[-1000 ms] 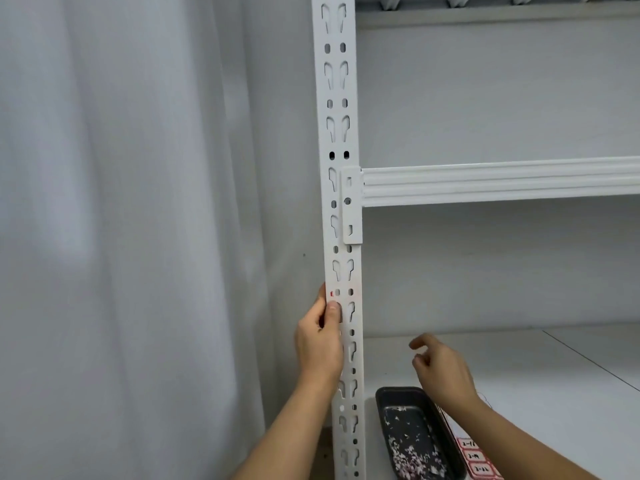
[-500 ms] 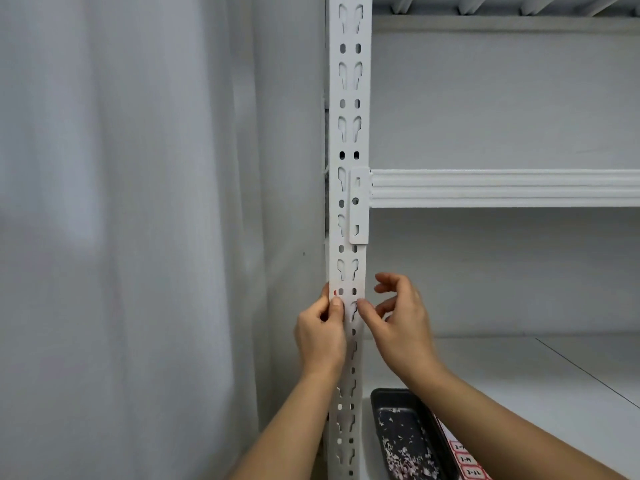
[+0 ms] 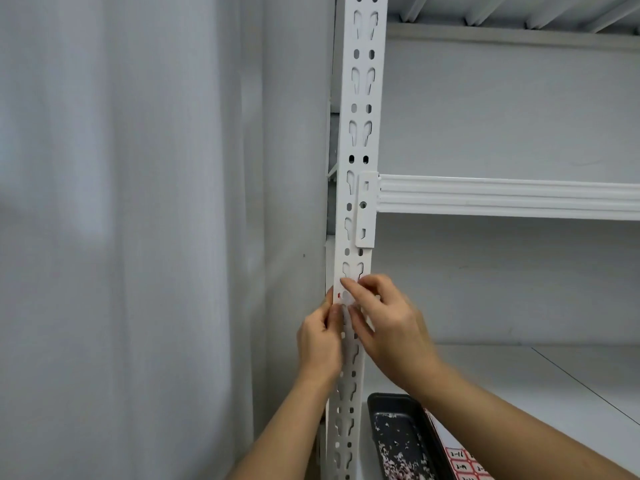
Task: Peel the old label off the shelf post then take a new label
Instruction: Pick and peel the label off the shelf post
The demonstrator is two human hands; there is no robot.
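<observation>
At the bottom of the frame, right of centre, a dark tray (image 3: pixel 398 431) sat on the lower shelf (image 3: pixel 519 382), its floor strewn with small pale and pinkish scraps. Just right of the tray, at the bottom edge, lay a sheet of new labels (image 3: pixel 464 462), white with red borders and handwritten marks too small to read.

Both forearms rose from the bottom edge toward the middle of the frame. The left hand (image 3: pixel 318 341) held the left edge of the white shelf post (image 3: pixel 360 140), its fingers curled round that edge and its thumb lying on the post's front face. The right hand (image 3: pixel 388 323) reached across the post from the right, forefinger and thumb bent and set narrowly apart against the front face. Between the two hands, at centre frame, sat the old label (image 3: pixel 343 296), a pale patch on the post with a small red mark at its left side; the right forefinger touched its upper edge. Whether any corner had lifted could not be told.

Above the hands, a white crossbeam (image 3: pixel 502 197) hooked into the slotted post and ran to the right edge. Farther back stood the pale wall, and a white curtain (image 3: pixel 121 220) filled the left half of the frame.
</observation>
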